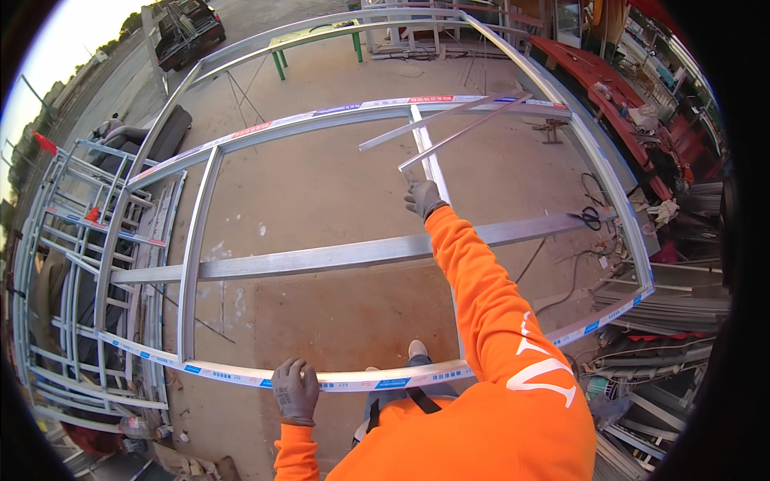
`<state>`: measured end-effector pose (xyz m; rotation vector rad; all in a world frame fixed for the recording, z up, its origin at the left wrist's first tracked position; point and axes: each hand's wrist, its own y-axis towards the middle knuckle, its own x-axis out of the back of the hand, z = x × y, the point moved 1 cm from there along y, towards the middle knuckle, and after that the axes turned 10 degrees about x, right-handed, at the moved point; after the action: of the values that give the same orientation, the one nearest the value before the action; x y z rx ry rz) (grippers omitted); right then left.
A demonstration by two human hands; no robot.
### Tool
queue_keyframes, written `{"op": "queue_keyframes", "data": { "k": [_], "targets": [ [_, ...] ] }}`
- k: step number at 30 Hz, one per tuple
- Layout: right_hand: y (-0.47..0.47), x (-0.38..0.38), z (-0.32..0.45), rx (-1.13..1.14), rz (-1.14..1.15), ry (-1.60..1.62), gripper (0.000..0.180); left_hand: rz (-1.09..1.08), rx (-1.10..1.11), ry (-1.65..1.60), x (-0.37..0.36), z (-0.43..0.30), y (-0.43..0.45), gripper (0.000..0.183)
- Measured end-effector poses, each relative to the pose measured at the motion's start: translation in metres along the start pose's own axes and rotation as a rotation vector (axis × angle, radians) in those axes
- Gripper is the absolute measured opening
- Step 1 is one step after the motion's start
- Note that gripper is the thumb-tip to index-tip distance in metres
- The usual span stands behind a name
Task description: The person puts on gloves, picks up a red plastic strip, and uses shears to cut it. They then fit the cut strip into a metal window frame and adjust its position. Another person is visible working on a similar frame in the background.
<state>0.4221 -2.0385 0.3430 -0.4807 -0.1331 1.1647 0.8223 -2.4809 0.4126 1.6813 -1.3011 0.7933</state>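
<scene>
A large aluminium window frame (201, 270) lies raised before me, with tape bearing writing along several of its bars. My left hand (296, 389), in a grey work glove, is closed over the near rail (355, 381). Stretched far forward, my right hand (424, 197), gloved too, has its index finger and thumb extended near the end of a thin metal strip (463, 133). Whether the fingertip touches that strip is hard to tell. A second strip (433, 123) lies beside it, and both rest across the taped middle bar (337, 114) and the short upright (426, 144).
A wide metal beam (319, 255) passes beneath the frame, with black-handled scissors (589, 218) at its right end. White metal frames (78, 240) stack at left. A red table (607, 96) holds clutter at right. Metal profiles (668, 306) pile below it. A green-legged table (316, 37) stands beyond.
</scene>
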Motion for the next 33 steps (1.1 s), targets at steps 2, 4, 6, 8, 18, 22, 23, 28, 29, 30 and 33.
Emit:
{"op": "queue_keyframes", "data": {
  "k": [2,4,6,8,18,22,23,28,29,30,33],
  "targets": [
    [0.038,-0.002,-0.004,-0.029,-0.105,0.134,0.050,0.009,0.050,0.014,0.014,-0.013,-0.007,0.017],
    [0.078,-0.005,-0.011,-0.020,-0.162,0.271,0.040,0.002,0.079,0.031,0.022,-0.018,-0.019,0.017],
    [0.100,-0.004,-0.007,0.010,-0.249,0.531,0.026,0.014,0.086,0.025,0.025,-0.023,-0.025,0.017],
    [0.102,-0.002,-0.001,0.081,-0.297,0.748,0.013,0.025,0.091,0.013,0.028,-0.031,-0.022,0.017],
    [-0.181,-0.015,-0.012,0.265,0.051,0.701,0.013,0.070,-0.304,-0.304,0.011,-0.149,0.094,0.035],
    [-0.303,0.010,-0.049,0.375,0.134,0.512,0.021,0.298,-0.296,-0.465,-0.029,-0.255,0.150,0.056],
    [-0.332,0.025,-0.048,0.418,0.168,0.374,0.026,0.364,-0.302,-0.536,-0.042,-0.283,0.155,0.057],
    [-0.398,0.065,-0.071,0.749,0.100,-0.152,0.034,0.829,-0.103,-0.929,-0.065,-0.387,0.120,0.038],
    [-0.401,0.086,-0.072,0.737,0.162,-0.155,0.035,0.827,-0.133,-0.916,-0.073,-0.396,0.110,0.033],
    [-0.401,0.110,-0.069,0.719,0.233,-0.153,0.037,0.808,-0.162,-0.866,-0.077,-0.397,0.102,0.032],
    [-0.433,0.210,-0.013,0.593,-0.042,-0.448,0.042,0.689,-0.392,-0.607,-0.076,-0.413,0.066,0.030]
  ]
}}
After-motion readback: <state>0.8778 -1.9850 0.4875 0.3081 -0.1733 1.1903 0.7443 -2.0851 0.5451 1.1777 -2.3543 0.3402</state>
